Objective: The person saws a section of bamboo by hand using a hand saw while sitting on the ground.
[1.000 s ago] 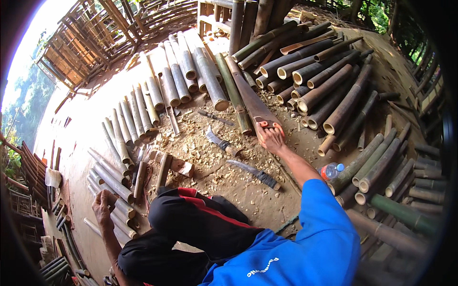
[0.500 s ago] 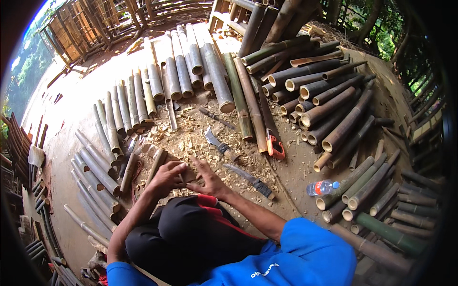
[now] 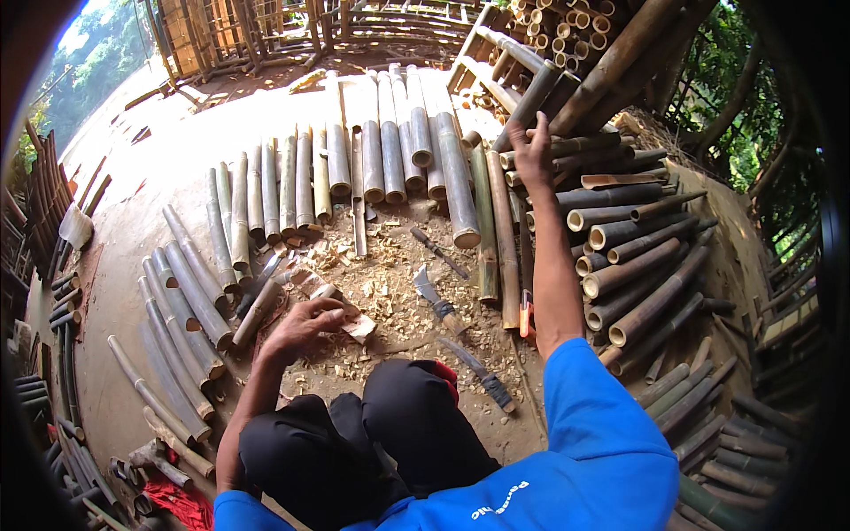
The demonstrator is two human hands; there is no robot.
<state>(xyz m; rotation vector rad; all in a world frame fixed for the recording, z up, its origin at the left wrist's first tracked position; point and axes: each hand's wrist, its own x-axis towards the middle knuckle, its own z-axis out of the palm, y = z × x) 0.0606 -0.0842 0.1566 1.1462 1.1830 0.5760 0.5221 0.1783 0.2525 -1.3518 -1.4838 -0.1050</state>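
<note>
My left hand hovers over or rests on a short bamboo tube; contact is hard to make out. Its fingers are loosely stretched, and a pale wooden block lies just beyond them. Far out to the right, my right hand is raised on an outstretched arm, fingers apart, holding nothing. Below it in the picture are dark bamboo poles and an orange-handled saw, partly hidden by my forearm. Between my hands lie a hooked knife and a curved knife with a wrapped handle.
Pale wood shavings cover the ground ahead. Cut bamboo tubes stand in a fanned row at the far side. More bamboo is piled at the right and laid out at the left. A thin dark tool lies among the shavings.
My hands have parted. The right hand has swung up and far to the right, while the left stays near the short tube. The view has shifted, and the water bottle is no longer visible.
</note>
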